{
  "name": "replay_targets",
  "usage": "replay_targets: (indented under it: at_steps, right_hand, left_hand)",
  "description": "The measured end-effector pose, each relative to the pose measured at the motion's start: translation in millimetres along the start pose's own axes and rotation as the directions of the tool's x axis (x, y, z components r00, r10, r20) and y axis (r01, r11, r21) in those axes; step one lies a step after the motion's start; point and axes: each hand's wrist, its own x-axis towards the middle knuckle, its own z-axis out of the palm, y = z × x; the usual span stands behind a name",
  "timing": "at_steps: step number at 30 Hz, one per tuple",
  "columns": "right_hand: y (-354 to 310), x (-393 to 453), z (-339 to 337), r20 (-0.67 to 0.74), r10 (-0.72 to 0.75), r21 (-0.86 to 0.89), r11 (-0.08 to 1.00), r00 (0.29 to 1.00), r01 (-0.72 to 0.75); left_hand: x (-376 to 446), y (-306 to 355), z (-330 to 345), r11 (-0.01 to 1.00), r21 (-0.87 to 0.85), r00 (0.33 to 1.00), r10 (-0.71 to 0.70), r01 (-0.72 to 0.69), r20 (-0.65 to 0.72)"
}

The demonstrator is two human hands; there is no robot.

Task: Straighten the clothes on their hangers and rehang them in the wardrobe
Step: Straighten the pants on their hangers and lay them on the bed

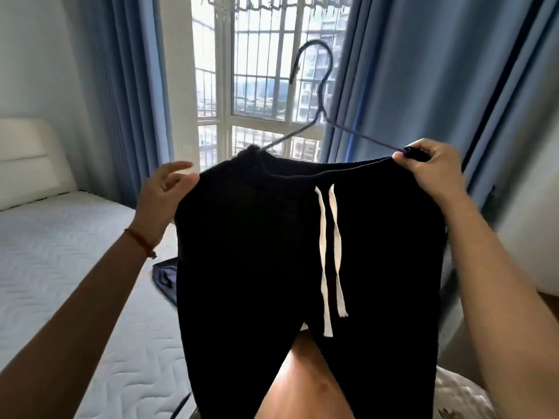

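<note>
Black trousers (257, 243) with a white drawstring (329, 252) hang in front of me from a thin dark wire hanger (320, 95), hook upward and tilted. My right hand (432, 167) pinches the hanger's right end together with the waistband corner. My left hand (165, 189) is blurred at the left side of the waistband, fingers spread and loosely bent; whether it touches the cloth I cannot tell. The hanger's left arm goes down into the waistband.
A bed with a white quilted mattress (60, 252) lies at the left, with a dark blue garment (165, 276) on it. Blue curtains (423, 71) frame a barred window (260, 71) straight ahead. Wooden floor (311, 382) shows below the trousers.
</note>
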Motion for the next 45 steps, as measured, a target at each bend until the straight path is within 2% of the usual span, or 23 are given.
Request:
replay_targets:
  at_steps: [2, 4, 5, 7, 12, 18, 22, 28, 36, 42, 45]
  right_hand:
    - [-3.3, 3.6, 35.9, 0.052, -0.024, 0.013, 1.0, 0.998, 0.024]
    - [-7.0, 8.2, 74.1, 0.114, -0.045, 0.025, 0.999, 0.992, 0.043]
    - [-9.1, 10.7, 93.1, 0.143, -0.054, 0.025, 0.998, 0.988, 0.051]
    - [-10.8, 17.1, 131.9, 0.19, -0.064, 0.027, 0.998, 0.98, 0.059]
    - [-8.6, 38.7, 232.0, 0.326, -0.072, -0.016, 0.997, 0.943, 0.082]
    - [-4.0, 55.5, 352.1, 0.53, -0.049, -0.013, 0.998, 0.846, 0.066]
    - [3.3, 58.3, 427.3, 0.645, -0.048, 0.033, 0.999, 0.763, 0.036]
    - [1.1, 65.7, 542.4, 0.745, -0.113, 0.116, 0.992, 0.658, 0.038]
    - [-11.8, 98.5, 710.2, 0.824, -0.279, 0.311, 0.95, 0.492, 0.018]
    - [-44.5, 107.9, 815.4, 0.834, -0.37, 0.426, 0.903, 0.409, -0.052]
    - [-54.1, 90.5, 858.9, 0.857, -0.384, 0.431, 0.9, 0.343, -0.068]
  left_hand:
    - [13.4, -3.2, -12.8, 0.977, 0.21, 0.997, 0.026, -0.041, 0.075]
    - [23.5, -17.1, -21.8, 0.902, 0.427, 0.976, -0.031, -0.067, 0.217]
    - [27.0, -28.6, -25.0, 0.863, 0.499, 0.962, -0.068, -0.076, 0.264]
    - [31.5, -56.4, -29.1, 0.825, 0.561, 0.959, -0.102, -0.067, 0.265]
    - [52.1, -138.3, -46.4, 0.801, 0.595, 0.984, -0.151, 0.064, 0.098]
    - [70.5, -227.9, -79.2, 0.751, 0.603, 0.955, -0.287, 0.27, -0.07]
    - [69.7, -271.3, -95.4, 0.707, 0.555, 0.895, -0.401, 0.438, -0.195]
    - [84.1, -320.9, -121.7, 0.612, 0.488, 0.783, -0.486, 0.622, -0.389]
    - [146.3, -379.6, -165.0, 0.431, 0.51, 0.661, -0.371, 0.745, -0.652]
    - [196.6, -418.2, -215.8, 0.289, 0.506, 0.575, -0.26, 0.813, -0.775]
    - [202.3, -444.2, -241.5, 0.245, 0.466, 0.519, -0.236, 0.85, -0.822]
